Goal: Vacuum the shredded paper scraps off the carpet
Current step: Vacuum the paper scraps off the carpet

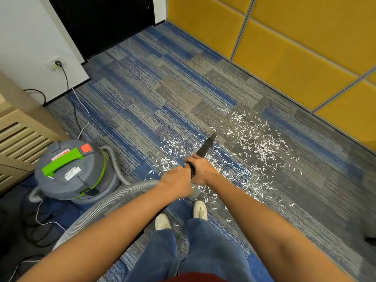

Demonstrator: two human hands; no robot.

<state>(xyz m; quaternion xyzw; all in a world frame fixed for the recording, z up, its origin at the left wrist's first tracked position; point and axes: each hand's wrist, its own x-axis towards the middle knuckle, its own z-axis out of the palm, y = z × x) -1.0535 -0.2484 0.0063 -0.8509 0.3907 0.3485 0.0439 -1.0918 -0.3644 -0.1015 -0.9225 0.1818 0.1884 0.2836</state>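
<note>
An office room, carpeted and walled with panels.
The floor is laid with carpet tiles in blue and grey stripes, set as a patchwork; one wall is clad in yellow padded panels divided by slim metal strips. A dark door stands in the far corner, a wall socket sits low on the white wall, and a beige slatted cabinet, cut off at the left edge, may be a heater cover.
</note>
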